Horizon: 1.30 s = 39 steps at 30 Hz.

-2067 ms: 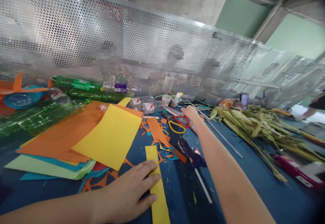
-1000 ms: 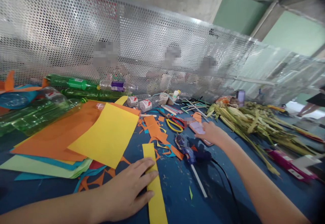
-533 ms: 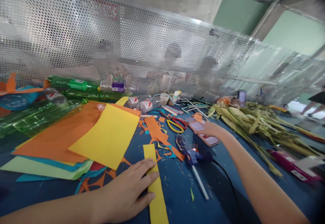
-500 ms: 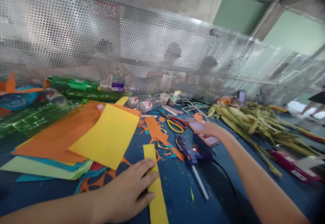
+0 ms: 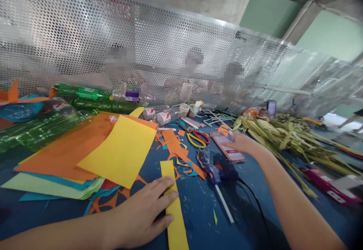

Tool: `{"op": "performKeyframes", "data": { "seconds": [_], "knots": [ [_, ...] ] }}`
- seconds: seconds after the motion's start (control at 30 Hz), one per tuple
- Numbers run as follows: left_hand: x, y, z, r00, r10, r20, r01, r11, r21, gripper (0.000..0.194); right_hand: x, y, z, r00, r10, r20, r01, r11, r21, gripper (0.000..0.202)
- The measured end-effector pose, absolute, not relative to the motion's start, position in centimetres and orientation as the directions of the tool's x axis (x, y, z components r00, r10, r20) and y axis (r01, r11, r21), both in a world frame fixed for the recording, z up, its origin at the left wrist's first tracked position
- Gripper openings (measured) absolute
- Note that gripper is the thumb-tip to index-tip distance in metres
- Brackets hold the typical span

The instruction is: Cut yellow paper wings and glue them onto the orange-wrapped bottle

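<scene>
On the blue table point(image 5: 198, 214), our left hand point(image 5: 150, 212) rests, fingers spread, on the yellow strip point(image 5: 177, 214); tabletop separates its right edge from the glue gun point(image 5: 212, 173). Our right hand point(image 5: 244, 143) overlaps the phone point(image 5: 233, 154), grip unclear.

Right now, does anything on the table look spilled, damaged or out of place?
Nothing looks spilled or broken. Untidy: orange and blue paper scraps lie loose beside the scissors and glue gun, and the stacked sheets fan out unevenly. The yellow strip under the left hand looks intact where visible.

The phone point(image 5: 230, 153) lies right of the scissors point(image 5: 193, 131) (glue gun point(image 5: 214, 173) before both).
</scene>
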<state>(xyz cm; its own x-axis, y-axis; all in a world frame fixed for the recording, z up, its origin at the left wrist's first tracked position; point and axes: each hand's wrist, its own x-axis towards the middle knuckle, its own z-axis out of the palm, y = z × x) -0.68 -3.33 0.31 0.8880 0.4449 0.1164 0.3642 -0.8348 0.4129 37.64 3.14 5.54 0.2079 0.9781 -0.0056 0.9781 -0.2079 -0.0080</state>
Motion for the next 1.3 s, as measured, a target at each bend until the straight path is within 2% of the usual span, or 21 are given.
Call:
{"op": "performKeyframes", "data": {
  "seconds": [0.1,0.2,0.27,0.5,0.7,0.87,1.07,1.17,1.23,1.3],
  "knots": [
    [-0.7,-3.3,0.1,0.887,0.445,0.125,0.360,-0.834,0.418,0.043,36.3,0.4,6.8,-0.005,0.985,-0.174,0.994,-0.014,-0.111,0.047],
    [-0.7,-3.3,0.1,0.888,0.445,0.119,0.363,-0.835,0.414,0.043,34.7,-2.2,6.1,-0.147,0.944,-0.296,0.979,0.095,-0.181,0.044],
    [-0.6,-3.3,0.2,0.891,0.442,0.105,0.367,-0.836,0.407,0.043,33.8,-3.4,4.8,-0.161,0.937,-0.310,0.982,0.121,-0.142,0.033],
    [-0.6,-3.2,0.3,0.888,0.446,0.114,0.364,-0.832,0.419,0.042,34.4,-5.0,2.4,-0.230,0.956,-0.180,0.968,0.205,-0.147,0.016],
    [-0.5,-3.2,0.3,0.886,0.452,0.100,0.377,-0.830,0.411,0.042,36.7,-4.6,2.9,-0.176,0.983,-0.051,0.982,0.171,-0.085,0.032],
    [-0.5,-3.2,0.3,0.891,0.448,0.075,0.384,-0.831,0.402,0.043,37.1,-4.0,2.0,-0.154,0.987,-0.051,0.987,0.151,-0.057,0.032],
    [-0.4,-3.3,0.2,0.888,0.454,0.066,0.395,-0.829,0.396,0.043,36.9,-4.1,1.6,-0.120,0.986,-0.114,0.991,0.112,-0.079,0.035],
    [-0.4,-3.4,0.4,0.891,0.451,0.054,0.401,-0.836,0.375,0.044,34.6,-4.7,3.3,-0.036,0.998,-0.054,0.995,0.031,-0.094,0.028],
    [-0.4,-3.4,0.4,0.895,0.444,0.051,0.395,-0.838,0.376,0.045,31.6,-5.3,4.9,-0.025,1.000,-0.015,0.986,0.022,-0.163,0.015],
    [-0.4,-3.3,0.4,0.898,0.437,0.058,0.382,-0.837,0.392,0.046,27.8,-5.8,6.2,-0.166,0.985,-0.044,0.920,0.139,-0.367,0.017]
  ]
}}
